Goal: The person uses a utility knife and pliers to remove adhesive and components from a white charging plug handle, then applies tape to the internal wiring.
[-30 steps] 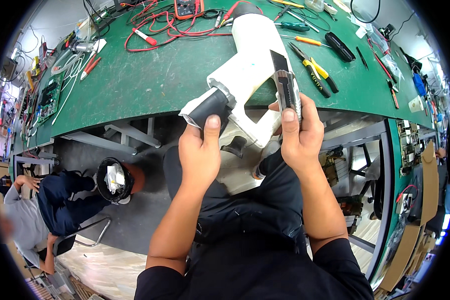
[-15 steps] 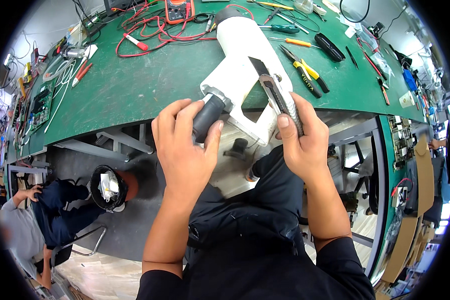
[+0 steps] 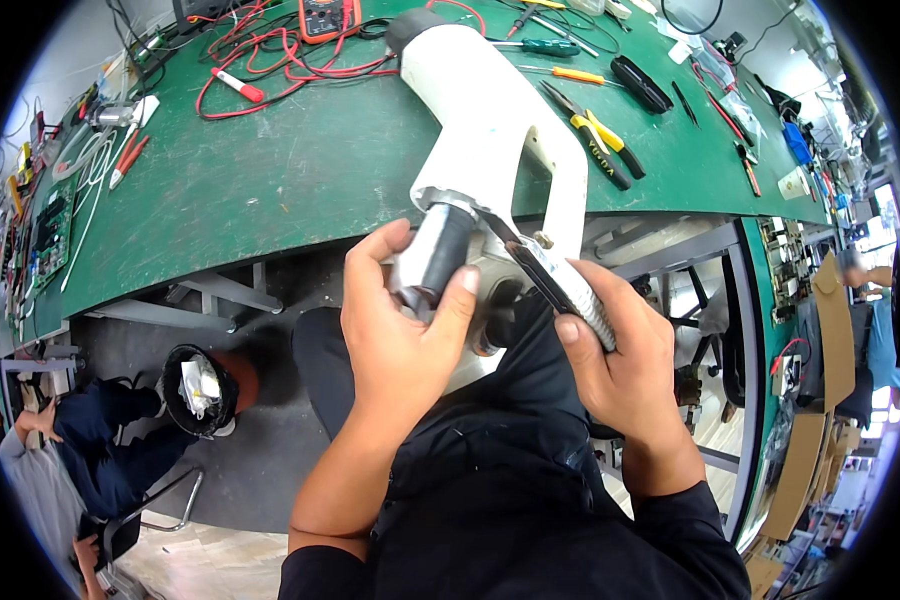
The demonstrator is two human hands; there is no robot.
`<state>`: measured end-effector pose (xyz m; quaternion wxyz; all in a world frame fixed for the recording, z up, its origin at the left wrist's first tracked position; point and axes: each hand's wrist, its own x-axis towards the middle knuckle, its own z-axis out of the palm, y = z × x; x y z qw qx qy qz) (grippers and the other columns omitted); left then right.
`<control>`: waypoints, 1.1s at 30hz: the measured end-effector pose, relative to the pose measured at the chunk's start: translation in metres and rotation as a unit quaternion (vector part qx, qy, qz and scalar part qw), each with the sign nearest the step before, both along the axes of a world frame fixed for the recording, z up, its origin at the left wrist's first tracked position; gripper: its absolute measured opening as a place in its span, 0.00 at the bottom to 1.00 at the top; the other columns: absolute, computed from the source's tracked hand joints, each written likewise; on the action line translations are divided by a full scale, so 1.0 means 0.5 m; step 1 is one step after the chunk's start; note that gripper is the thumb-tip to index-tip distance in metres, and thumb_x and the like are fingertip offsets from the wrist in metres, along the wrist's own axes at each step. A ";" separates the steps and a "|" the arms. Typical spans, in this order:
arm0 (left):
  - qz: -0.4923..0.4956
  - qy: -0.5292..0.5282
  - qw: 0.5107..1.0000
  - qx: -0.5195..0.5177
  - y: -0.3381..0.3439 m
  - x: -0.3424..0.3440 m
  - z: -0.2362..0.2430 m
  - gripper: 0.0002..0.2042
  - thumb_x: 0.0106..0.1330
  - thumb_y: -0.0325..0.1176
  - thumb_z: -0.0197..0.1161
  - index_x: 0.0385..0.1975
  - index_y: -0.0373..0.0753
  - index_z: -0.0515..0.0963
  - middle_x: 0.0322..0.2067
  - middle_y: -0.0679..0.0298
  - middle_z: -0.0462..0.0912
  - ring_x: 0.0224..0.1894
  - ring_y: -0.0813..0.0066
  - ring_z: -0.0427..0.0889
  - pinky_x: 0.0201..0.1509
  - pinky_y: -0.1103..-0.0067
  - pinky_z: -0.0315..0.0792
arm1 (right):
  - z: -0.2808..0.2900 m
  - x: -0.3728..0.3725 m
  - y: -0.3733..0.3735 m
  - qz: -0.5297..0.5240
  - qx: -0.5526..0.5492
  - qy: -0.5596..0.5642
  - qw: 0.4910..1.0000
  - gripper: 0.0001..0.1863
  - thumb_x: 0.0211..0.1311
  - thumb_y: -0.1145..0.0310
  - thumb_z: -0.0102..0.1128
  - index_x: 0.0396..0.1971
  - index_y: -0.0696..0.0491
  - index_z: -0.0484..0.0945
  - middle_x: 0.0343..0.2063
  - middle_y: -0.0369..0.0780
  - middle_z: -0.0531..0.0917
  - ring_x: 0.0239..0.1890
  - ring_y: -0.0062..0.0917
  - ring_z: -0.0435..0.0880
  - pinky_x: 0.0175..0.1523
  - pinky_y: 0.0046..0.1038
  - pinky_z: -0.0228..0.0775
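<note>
A white plastic appliance housing (image 3: 475, 145) with a loop handle lies across the table edge, its dark cap on the table. From its near end sticks out a dark, shiny cylinder (image 3: 438, 255). My left hand (image 3: 405, 355) is closed around this cylinder, thumb on the right side and fingers on the left. A utility knife (image 3: 567, 292) with a metal grip is held in my right hand (image 3: 625, 375), thumb along its side. Its blade points up and left, at the rim where cylinder and housing meet. Whether the blade touches the rim, I cannot tell.
On the green table (image 3: 300, 180) lie yellow-black pliers (image 3: 598, 140), screwdrivers (image 3: 575, 75), a black case (image 3: 642, 84) and an orange multimeter (image 3: 328, 18) with red leads. A circuit board (image 3: 55, 230) lies far left. Below stand a bin (image 3: 202, 390) and a seated person (image 3: 100, 450).
The housing has turned, and its cylinder end has swung to the right. The knife has come down from over the handle to the rim around the cylinder. Both hands moved lower.
</note>
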<state>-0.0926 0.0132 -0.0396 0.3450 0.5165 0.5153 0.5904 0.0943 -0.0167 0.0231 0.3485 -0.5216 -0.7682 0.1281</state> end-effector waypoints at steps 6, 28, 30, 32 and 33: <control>-0.192 -0.138 0.957 -0.170 0.007 0.019 0.044 0.28 0.66 0.37 0.70 0.55 0.21 0.68 0.43 0.53 0.81 0.41 0.77 0.82 0.45 0.79 0.78 | 0.001 0.024 -0.021 -0.041 -0.001 -0.058 0.997 0.24 0.57 0.76 0.67 0.55 0.59 0.74 0.36 0.48 0.82 0.33 0.44 0.84 0.35 0.35 0.75; -0.303 -0.283 0.856 -0.308 0.058 0.044 0.056 0.13 0.70 0.38 0.62 0.44 0.34 0.74 0.31 0.64 0.77 0.26 0.77 0.78 0.26 0.81 0.69 | 0.199 0.042 0.087 0.038 0.006 -0.501 0.864 0.25 0.56 0.74 0.67 0.55 0.52 0.75 0.28 0.40 0.78 0.30 0.37 0.81 0.33 0.36 0.71; -0.295 -0.295 0.859 -0.298 0.054 0.051 0.061 0.12 0.70 0.38 0.61 0.43 0.35 0.74 0.29 0.65 0.77 0.24 0.78 0.77 0.25 0.81 0.68 | 0.206 0.043 0.098 0.055 0.016 -0.519 0.853 0.21 0.53 0.77 0.64 0.50 0.54 0.74 0.25 0.40 0.78 0.29 0.36 0.83 0.29 0.35 0.73; -0.294 -0.305 0.859 -0.288 0.054 0.054 0.060 0.12 0.70 0.37 0.61 0.43 0.36 0.74 0.29 0.65 0.77 0.24 0.78 0.76 0.24 0.82 0.68 | 0.207 0.046 0.107 0.068 0.011 -0.530 0.845 0.19 0.51 0.79 0.62 0.46 0.56 0.73 0.24 0.41 0.78 0.28 0.36 0.84 0.27 0.35 0.74; -0.298 -0.308 0.858 -0.283 0.055 0.054 0.057 0.11 0.70 0.37 0.61 0.43 0.36 0.74 0.29 0.66 0.77 0.23 0.79 0.76 0.24 0.82 0.67 | 0.204 0.049 0.112 0.072 0.000 -0.533 0.843 0.19 0.51 0.79 0.62 0.45 0.56 0.72 0.24 0.42 0.78 0.27 0.36 0.84 0.27 0.36 0.74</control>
